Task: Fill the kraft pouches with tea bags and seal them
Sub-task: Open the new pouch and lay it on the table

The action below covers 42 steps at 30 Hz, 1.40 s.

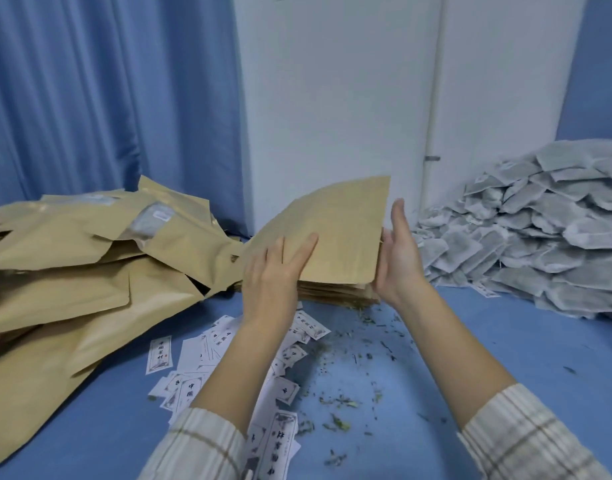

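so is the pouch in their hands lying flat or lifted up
Lifted: the top pouch tilts up off the stack, left hand on its face, right hand at its edge.

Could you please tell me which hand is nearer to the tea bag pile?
The right hand. It sits at the right edge of the lifted pouch, just left of the tea bag pile. The left hand rests on the pouch's left side, farther away.
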Available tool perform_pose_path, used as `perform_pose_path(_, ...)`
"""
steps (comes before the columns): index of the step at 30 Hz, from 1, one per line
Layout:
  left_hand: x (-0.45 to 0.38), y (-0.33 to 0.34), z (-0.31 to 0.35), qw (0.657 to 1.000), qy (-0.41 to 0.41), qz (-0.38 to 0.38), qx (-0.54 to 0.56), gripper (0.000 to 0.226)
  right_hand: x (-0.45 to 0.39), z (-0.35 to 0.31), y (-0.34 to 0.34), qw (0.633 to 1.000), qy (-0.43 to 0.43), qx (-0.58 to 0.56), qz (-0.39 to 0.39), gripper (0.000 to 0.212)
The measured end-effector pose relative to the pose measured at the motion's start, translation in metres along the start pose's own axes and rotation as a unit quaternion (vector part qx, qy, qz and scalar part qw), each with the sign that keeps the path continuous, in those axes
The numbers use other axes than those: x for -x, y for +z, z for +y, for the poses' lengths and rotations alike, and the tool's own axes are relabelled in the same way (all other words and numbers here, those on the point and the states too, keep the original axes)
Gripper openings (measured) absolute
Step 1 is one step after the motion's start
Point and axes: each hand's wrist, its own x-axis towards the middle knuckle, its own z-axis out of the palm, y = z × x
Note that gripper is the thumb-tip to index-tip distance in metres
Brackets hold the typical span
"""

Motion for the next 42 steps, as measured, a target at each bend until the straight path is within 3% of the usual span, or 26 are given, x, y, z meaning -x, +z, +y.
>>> perform_pose_path(2,0.009,0.005,-0.001,0.995,0.013,-0.069,-0.068,0.078,0.008,0.011,-0.019,0.998,0.013,0.019,0.054,0.037)
perform_pose_path(4,0.018,0.010,-0.002,0.972,0.003,-0.224,-0.073,0.073,0.016,0.026,-0.041,0.989,0.051,0.087,0.110,0.014)
perform_pose_path(6,0.023,0.010,0.005,0.896,-0.058,-0.438,0.035,0.094,0.025,0.045,-0.063,0.972,0.109,0.150,0.146,0.007)
perform_pose_path(7,0.024,0.012,0.011,0.857,-0.086,-0.500,0.094,0.104,0.029,0.054,-0.072,0.965,0.133,0.166,0.156,0.006)
perform_pose_path(8,0.024,0.016,0.018,0.846,-0.100,-0.508,0.129,0.111,0.033,0.061,-0.079,0.961,0.152,0.169,0.159,0.006)
perform_pose_path(10,0.028,0.031,0.033,0.885,-0.113,-0.431,0.136,0.105,0.041,0.074,-0.089,0.963,0.169,0.146,0.151,0.005)
perform_pose_path(13,0.037,0.056,0.054,0.927,-0.141,-0.295,0.184,0.058,0.051,0.085,-0.093,0.974,0.160,0.111,0.117,0.007)
perform_pose_path(18,0.050,0.077,0.081,0.922,-0.269,-0.167,0.222,0.039,0.058,0.085,-0.088,0.981,0.109,0.137,0.089,0.016)
perform_pose_path(23,0.055,0.083,0.088,0.906,-0.309,-0.080,0.278,0.032,0.059,0.084,-0.092,0.984,0.104,0.119,0.080,0.016)
perform_pose_path(32,0.059,0.084,0.086,0.904,-0.304,-0.029,0.300,0.043,0.057,0.094,-0.097,0.989,0.139,0.031,0.049,0.008)
perform_pose_path(35,0.060,0.085,0.082,0.912,-0.284,-0.064,0.289,0.039,0.061,0.093,-0.096,0.988,0.122,0.068,0.064,0.007)
perform_pose_path(36,0.059,0.085,0.082,0.919,-0.275,-0.082,0.272,0.039,0.061,0.093,-0.094,0.979,0.096,0.158,0.084,0.010)
perform_pose_path(37,0.059,0.086,0.082,0.925,-0.263,-0.098,0.256,0.039,0.060,0.094,-0.093,0.946,0.058,0.300,0.110,0.015)
perform_pose_path(39,0.059,0.087,0.083,0.935,-0.228,-0.131,0.236,0.035,0.060,0.098,-0.088,0.822,-0.049,0.549,0.142,0.020)
perform_pose_path(40,0.058,0.088,0.083,0.941,-0.206,-0.149,0.223,0.033,0.060,0.099,-0.086,0.783,-0.080,0.603,0.130,0.023)
perform_pose_path(42,0.060,0.088,0.081,0.952,-0.172,-0.172,0.187,0.028,0.060,0.104,-0.086,0.747,-0.096,0.650,0.104,0.029)
